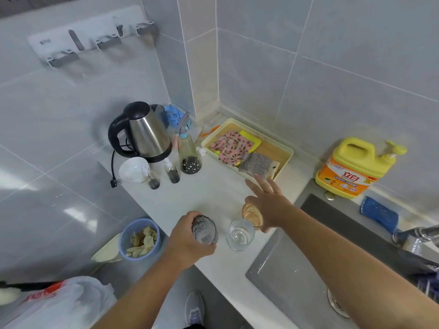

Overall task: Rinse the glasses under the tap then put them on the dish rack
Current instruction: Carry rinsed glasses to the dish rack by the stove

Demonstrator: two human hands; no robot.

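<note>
Left hand [187, 241] at lower centre, fingers wrapped around a grey glass [204, 230]; can't tell if it's lifted off the bench [213, 193]. Right hand [268, 203] spread open, holding nothing, over the amber glass [252, 214]. Clear glass [240, 235] stands between them. Sink [297, 264] lower right.

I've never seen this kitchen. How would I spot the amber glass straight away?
Start at the sink and look at the white counter just left of it, where three glasses stand close together. The amber glass is the one farthest from the person, beside the right hand. It alone is golden brown and ribbed; the clear glass is colourless, and the grey glass is gripped by the left hand.
</note>
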